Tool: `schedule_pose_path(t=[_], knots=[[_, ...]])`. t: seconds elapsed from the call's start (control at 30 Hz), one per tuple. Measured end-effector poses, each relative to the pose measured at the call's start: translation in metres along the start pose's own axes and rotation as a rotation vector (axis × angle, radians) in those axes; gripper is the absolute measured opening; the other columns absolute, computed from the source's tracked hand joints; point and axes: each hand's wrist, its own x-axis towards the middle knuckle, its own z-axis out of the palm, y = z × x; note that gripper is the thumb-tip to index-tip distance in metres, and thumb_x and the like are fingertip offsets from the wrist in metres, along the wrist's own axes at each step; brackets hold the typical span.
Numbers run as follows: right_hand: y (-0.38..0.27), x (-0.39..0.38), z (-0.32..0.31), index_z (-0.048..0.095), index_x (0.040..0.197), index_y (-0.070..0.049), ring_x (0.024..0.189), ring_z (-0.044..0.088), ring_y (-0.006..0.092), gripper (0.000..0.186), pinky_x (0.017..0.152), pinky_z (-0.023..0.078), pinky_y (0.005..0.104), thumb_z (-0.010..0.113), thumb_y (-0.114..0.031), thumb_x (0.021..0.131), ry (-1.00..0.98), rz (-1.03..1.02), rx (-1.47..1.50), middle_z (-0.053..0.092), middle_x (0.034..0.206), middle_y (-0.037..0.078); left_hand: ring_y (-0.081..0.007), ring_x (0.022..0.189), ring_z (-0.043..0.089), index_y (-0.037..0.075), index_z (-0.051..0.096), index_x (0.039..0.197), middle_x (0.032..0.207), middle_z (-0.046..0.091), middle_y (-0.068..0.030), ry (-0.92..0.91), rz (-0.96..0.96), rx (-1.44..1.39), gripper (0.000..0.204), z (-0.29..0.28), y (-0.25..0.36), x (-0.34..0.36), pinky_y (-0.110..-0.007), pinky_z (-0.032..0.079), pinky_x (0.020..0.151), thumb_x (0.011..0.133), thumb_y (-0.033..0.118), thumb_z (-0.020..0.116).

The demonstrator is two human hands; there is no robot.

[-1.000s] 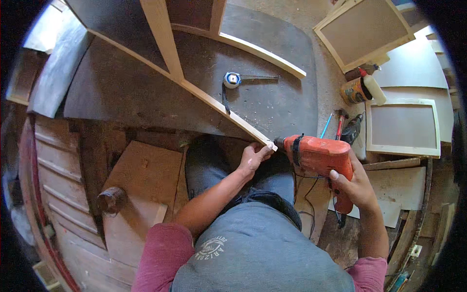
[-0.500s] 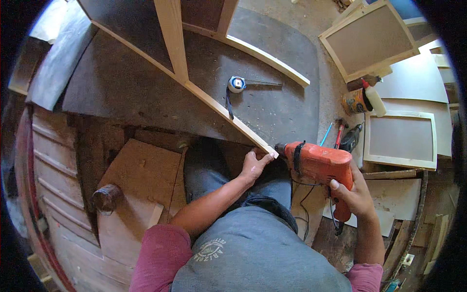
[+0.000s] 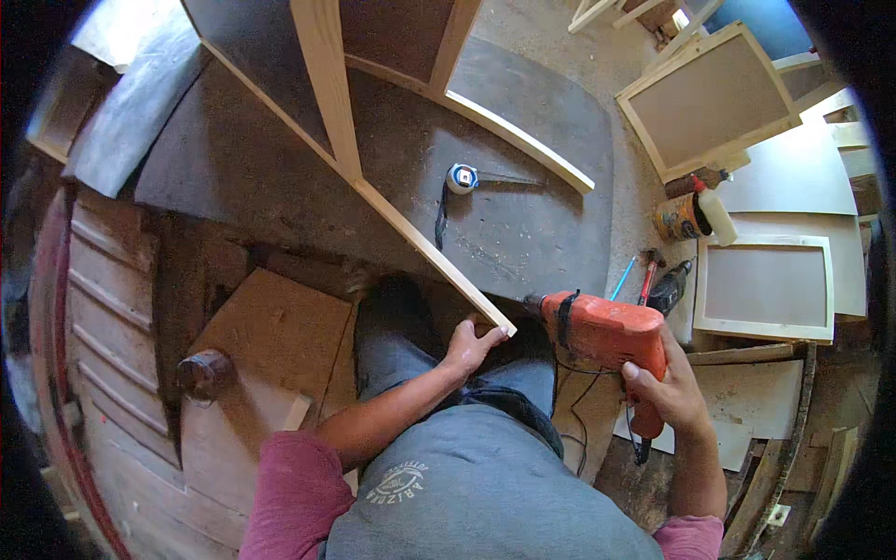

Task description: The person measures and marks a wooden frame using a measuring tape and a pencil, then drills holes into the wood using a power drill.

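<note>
My left hand (image 3: 474, 347) is closed round the near end of a pale wooden leg (image 3: 425, 250), thumb at its tip. The leg slants from a wooden frame with dark panels (image 3: 324, 84) at the upper left. My right hand (image 3: 674, 390) grips the handle of an orange corded power drill (image 3: 611, 329). Pointing left, the drill's dark chuck (image 3: 534, 303) is just beyond the leg's end, apart from it. Whether a bit is fitted I cannot tell. Past the leg, a white and blue tape measure (image 3: 461, 178) lies on the dark work surface (image 3: 551, 238).
At the right are framed panels (image 3: 765, 285), a glue bottle (image 3: 717, 217) beside a can (image 3: 677, 219), a red-handled hammer (image 3: 649, 278), a blue pencil (image 3: 623, 278) and a black power tool (image 3: 669, 287). A jar (image 3: 205, 375) stands on boards at left. The drill's cord (image 3: 583, 411) hangs near my leg.
The leg's end has shifted left and toward me with my left hand, widening the gap to the drill chuck. The drill has moved slightly left. The whole view has shifted a little.
</note>
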Motion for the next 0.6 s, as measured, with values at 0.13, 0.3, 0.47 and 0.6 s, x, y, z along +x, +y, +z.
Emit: schedule_pose_path(t=[0.13, 0.3, 0.47, 0.6], knots=[[-0.003, -0.003, 0.006, 0.035, 0.137, -0.005, 0.089, 0.053, 0.0095, 0.062, 0.073, 0.047, 0.0244, 0.066, -0.010, 0.083, 0.010, -0.014, -0.035, 0.052, 0.114, 0.004, -0.0154, 0.084, 0.063, -0.004, 0.055, 0.107, 0.095, 0.066, -0.0099, -0.012, 0.056, -0.021, 0.033, 0.004, 0.008, -0.004, -0.029, 0.050, 0.079, 0.086, 0.018, 0.067], [-0.001, 0.000, 0.014, 0.035, 0.137, -0.005, 0.092, 0.053, 0.0100, 0.062, 0.075, 0.048, 0.0251, 0.065, -0.010, 0.083, -0.032, 0.016, -0.010, 0.052, 0.115, 0.004, -0.0165, 0.084, 0.065, -0.004, 0.054, 0.109, 0.099, 0.065, -0.0104, -0.003, 0.051, -0.089, 0.034, 0.005, 0.007, -0.005, -0.029, 0.052, 0.076, 0.090, 0.023, 0.062], [0.002, 0.001, 0.018, 0.035, 0.137, -0.005, 0.092, 0.052, 0.0097, 0.062, 0.075, 0.048, 0.0245, 0.066, -0.010, 0.083, -0.056, 0.036, -0.039, 0.052, 0.116, 0.004, -0.0174, 0.083, 0.066, 0.000, 0.053, 0.112, 0.099, 0.064, -0.0103, 0.017, 0.006, -0.120, 0.037, 0.005, 0.009, -0.006, -0.028, 0.052, 0.073, 0.094, 0.032, 0.056], [-0.001, 0.004, 0.024, 0.034, 0.137, -0.003, 0.094, 0.051, 0.0096, 0.063, 0.076, 0.047, 0.0241, 0.066, -0.011, 0.083, -0.054, 0.054, -0.027, 0.051, 0.117, 0.004, -0.0171, 0.081, 0.066, 0.001, 0.053, 0.111, 0.097, 0.065, -0.0095, 0.018, 0.001, -0.134, 0.036, 0.004, 0.006, -0.005, -0.029, 0.052, 0.070, 0.094, 0.033, 0.055]])
